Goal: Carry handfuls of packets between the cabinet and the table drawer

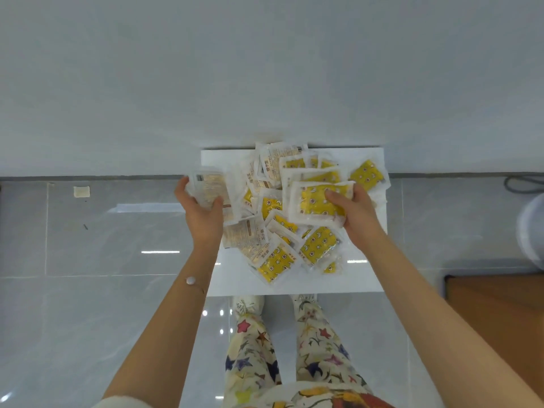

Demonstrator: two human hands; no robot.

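Two hands over the white table [365,278] | I log left hand [203,212] gripping a pale sachet [210,189] at the pile's [282,213] left edge | right hand [357,213] pinching a yellow sachet [319,203] atop the pile.

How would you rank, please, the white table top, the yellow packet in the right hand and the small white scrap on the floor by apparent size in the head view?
1. White table top, largest.
2. Yellow packet, gripped by the right hand.
3. White scrap on the floor, smallest, though it lies farther from the camera.
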